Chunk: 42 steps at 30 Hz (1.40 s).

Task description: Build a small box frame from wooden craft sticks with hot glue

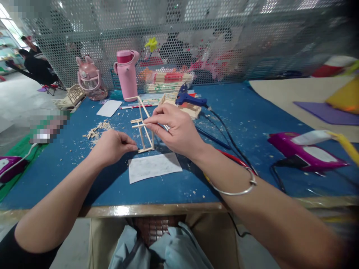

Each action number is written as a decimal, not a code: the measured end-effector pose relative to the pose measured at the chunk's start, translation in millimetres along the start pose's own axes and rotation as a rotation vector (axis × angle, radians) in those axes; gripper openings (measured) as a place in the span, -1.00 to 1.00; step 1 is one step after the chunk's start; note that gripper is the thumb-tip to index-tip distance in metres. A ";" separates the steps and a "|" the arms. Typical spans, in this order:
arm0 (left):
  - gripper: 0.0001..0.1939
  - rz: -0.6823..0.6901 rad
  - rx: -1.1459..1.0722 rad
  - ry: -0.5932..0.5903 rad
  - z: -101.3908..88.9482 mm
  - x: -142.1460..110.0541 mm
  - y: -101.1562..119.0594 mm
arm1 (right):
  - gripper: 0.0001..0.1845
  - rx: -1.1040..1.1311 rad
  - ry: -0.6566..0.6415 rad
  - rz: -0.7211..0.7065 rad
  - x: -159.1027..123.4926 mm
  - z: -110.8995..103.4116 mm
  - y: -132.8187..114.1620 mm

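A small open frame of thin wooden sticks [142, 140] stands on the blue table, between my two hands. My left hand [110, 147] is closed, its fingertips pinching at the lower left corner of the frame. Thumb and fingers of my right hand [174, 125] pinch a short wooden stick [137, 126] against the middle of the frame, beside another crosspiece. The exact contact at the right fingertips is partly hidden. Just in front of the frame lies a white paper sheet [155, 167].
Wood scraps [98, 129] lie left of the frame. Behind stand a pink thermos [127, 78], a clear pink bottle [91, 80] and a blue glue gun [192, 99] with its cord. A purple-and-white tool [308, 153] is at right. Perforated metal [179, 45] closes off the back.
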State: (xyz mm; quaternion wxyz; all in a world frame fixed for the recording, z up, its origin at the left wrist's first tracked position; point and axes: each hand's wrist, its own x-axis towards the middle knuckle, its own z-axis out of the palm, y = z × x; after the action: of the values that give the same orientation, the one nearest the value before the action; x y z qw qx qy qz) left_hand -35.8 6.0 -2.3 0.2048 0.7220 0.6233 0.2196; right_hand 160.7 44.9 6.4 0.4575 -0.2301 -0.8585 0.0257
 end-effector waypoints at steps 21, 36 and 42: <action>-0.88 0.054 0.033 -0.034 16.6 -1.5 7.3 | -0.84 0.064 -0.027 0.039 0.3 -0.2 -1.6; -0.63 0.111 -0.351 0.143 5.8 -2.9 8.7 | -0.84 0.051 -0.026 0.007 0.4 -0.9 -0.3; -0.62 0.078 -0.758 0.190 9.6 1.8 8.3 | -0.83 0.031 -0.036 0.005 1.2 -1.5 -0.5</action>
State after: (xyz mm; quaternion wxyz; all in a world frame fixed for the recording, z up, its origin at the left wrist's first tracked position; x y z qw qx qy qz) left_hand -23.3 6.5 -5.4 0.3898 0.5948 0.4862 0.5078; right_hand 161.2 44.8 8.3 0.4455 -0.2244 -0.8656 0.0443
